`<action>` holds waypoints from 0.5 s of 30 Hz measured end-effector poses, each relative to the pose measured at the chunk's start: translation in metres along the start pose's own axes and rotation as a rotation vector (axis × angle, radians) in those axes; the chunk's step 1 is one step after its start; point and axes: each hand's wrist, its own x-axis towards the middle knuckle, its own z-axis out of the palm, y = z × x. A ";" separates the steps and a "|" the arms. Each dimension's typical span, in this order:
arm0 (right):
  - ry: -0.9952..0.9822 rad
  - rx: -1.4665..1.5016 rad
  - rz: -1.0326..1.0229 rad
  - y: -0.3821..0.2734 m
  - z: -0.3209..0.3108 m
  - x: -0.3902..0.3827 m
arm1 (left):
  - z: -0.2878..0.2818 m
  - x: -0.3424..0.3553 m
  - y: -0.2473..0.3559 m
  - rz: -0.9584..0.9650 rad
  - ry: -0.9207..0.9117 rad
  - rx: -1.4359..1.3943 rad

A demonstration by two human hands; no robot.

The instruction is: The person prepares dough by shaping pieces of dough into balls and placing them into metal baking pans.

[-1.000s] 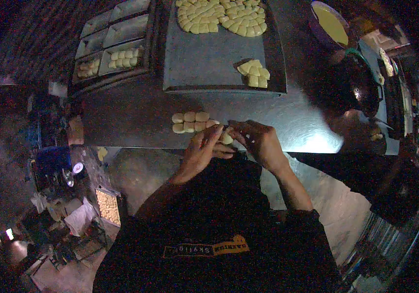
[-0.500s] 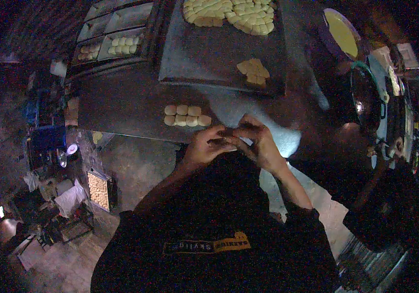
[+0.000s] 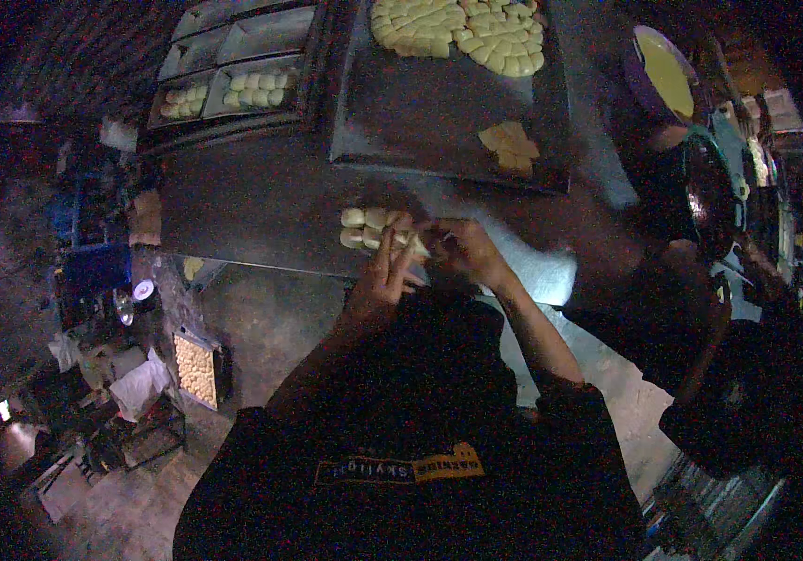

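Observation:
A block of pale dough pieces in two rows lies on the metal table near its front edge. My left hand reaches over the right end of this block, fingers stretched and slightly apart at the dough. Just to its right, my right hand is blurred, fingers bent together at the block's end; what they hold is hidden.
A tray with dough clusters stands behind, beside compartmented pans, some holding dough. At right are a bowl of yellow liquid, a dark pan and a co-worker's arm. A tray of small pieces is lower left.
Both hands have moved up toward the dough block, my left fingers now stretched over it. The small piece seen between my fingers earlier is no longer distinguishable. The co-worker's arm at right has moved.

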 end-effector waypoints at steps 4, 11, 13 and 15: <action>0.171 -0.200 -0.190 0.031 -0.007 0.024 | -0.036 0.036 0.028 -0.397 -0.035 -0.299; 0.149 -0.551 -0.068 0.022 0.015 0.016 | -0.085 0.032 -0.028 0.315 -0.046 0.347; 0.125 -0.893 -0.104 0.003 0.013 0.019 | -0.081 0.029 -0.034 0.194 -0.108 0.291; 0.090 -0.903 -0.136 -0.008 0.030 0.020 | -0.072 0.038 -0.046 0.027 -0.181 0.200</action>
